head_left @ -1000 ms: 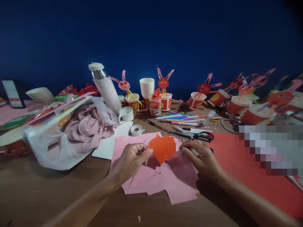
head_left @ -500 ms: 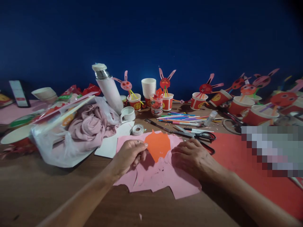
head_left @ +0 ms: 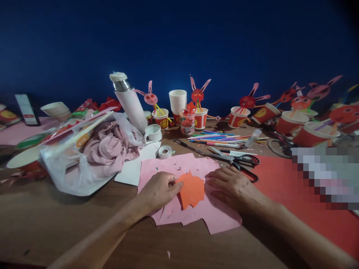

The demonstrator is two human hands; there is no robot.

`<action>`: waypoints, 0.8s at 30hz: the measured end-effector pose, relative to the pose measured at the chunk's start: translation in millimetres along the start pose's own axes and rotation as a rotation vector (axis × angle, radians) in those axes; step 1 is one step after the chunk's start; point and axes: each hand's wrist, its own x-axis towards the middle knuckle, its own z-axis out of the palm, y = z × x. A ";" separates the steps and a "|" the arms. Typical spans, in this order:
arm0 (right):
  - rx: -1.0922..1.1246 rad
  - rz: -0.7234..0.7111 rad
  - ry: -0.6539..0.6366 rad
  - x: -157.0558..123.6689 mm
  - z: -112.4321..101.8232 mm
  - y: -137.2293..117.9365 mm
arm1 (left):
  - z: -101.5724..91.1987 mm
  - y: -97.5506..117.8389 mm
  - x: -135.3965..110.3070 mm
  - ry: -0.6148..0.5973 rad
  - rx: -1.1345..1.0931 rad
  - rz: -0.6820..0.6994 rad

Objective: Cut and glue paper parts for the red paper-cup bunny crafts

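Observation:
My left hand point(head_left: 160, 191) pinches the left edge of an orange paper cutout point(head_left: 192, 189) with a jagged outline. The cutout lies low over a pink paper sheet point(head_left: 193, 213) on the wooden table point(head_left: 70, 228). My right hand point(head_left: 230, 186) rests flat on the pink sheet just right of the cutout, fingers stretched out and pressing the paper down. Black-handled scissors point(head_left: 244, 161) lie just beyond my right hand.
A plastic bag with pink cloth point(head_left: 98, 149) sits at the left. A white flask point(head_left: 129, 102), mug point(head_left: 153, 133), tape roll point(head_left: 165, 151), stacked cups point(head_left: 177, 101), coloured pens point(head_left: 215, 137) and paper-cup bunny figures point(head_left: 198, 108) line the back. A red sheet point(head_left: 280, 186) lies right.
My left hand has lowered the orange cutout down onto the pink sheet. My right hand slid left and flattened on the paper beside it.

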 end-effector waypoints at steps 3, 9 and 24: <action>0.003 -0.003 -0.006 -0.4 0.5 0.8 | -3.4 -0.5 -0.5 0.024 0.134 0.010; 0.020 -0.009 -0.012 -0.7 0.5 1.7 | -15.1 -3.1 -2.8 0.116 0.367 0.001; -0.064 0.548 0.691 -10.6 -62.7 51.2 | -16.6 -12.0 -5.2 0.148 0.245 0.788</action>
